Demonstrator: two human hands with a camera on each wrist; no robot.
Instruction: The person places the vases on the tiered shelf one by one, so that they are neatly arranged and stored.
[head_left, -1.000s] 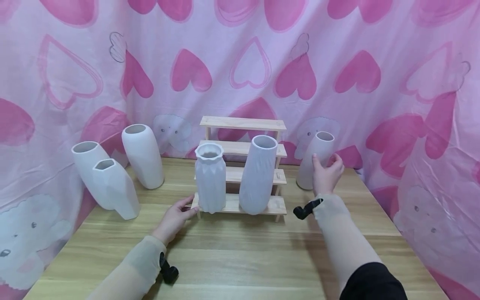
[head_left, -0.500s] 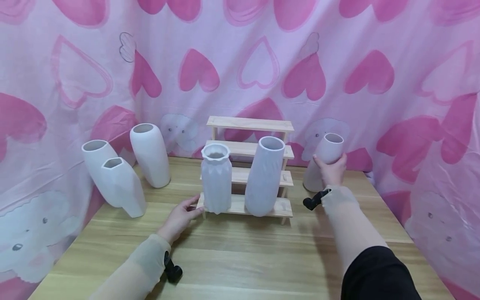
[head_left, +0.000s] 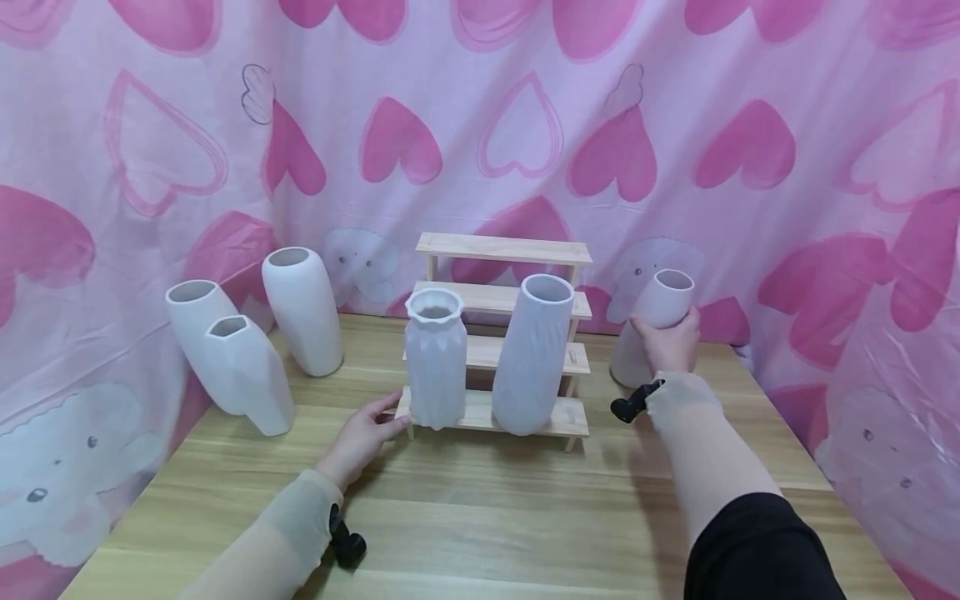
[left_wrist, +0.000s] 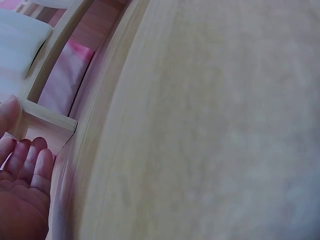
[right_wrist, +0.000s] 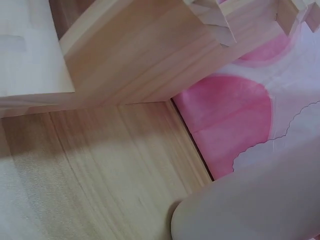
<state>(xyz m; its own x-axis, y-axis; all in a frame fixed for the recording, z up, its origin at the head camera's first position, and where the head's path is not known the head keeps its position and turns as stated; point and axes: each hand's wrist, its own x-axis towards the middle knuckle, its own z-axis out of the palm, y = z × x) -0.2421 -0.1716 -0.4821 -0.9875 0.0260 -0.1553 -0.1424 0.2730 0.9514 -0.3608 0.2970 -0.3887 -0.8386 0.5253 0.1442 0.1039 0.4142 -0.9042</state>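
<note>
A stepped wooden display stand (head_left: 502,247) stands mid-table. On its lowest shelf are a white vase with a ruffled rim (head_left: 437,367) and a taller, tapered white vase (head_left: 532,358). My left hand (head_left: 358,443) holds the left end of that shelf. In the left wrist view, thumb and fingertips (left_wrist: 42,165) lie on either side of the shelf's end (left_wrist: 50,115). Right of the stand, my right hand (head_left: 670,343) grips a slim white vase (head_left: 666,298) around its middle. Its lower body (right_wrist: 250,215) shows in the right wrist view, close to the tabletop; the hand is out of that view.
Three more white vases stand at the table's left: a rounded one (head_left: 300,312), a smooth one (head_left: 197,337) and a faceted one (head_left: 251,379) partly in front of it. A pink heart-print curtain (head_left: 525,125) hangs behind the wooden table (head_left: 480,517).
My right hand has come down around the slim vase and now grips it. The left hand stays at the shelf end. The whole head view has shifted slightly.
</note>
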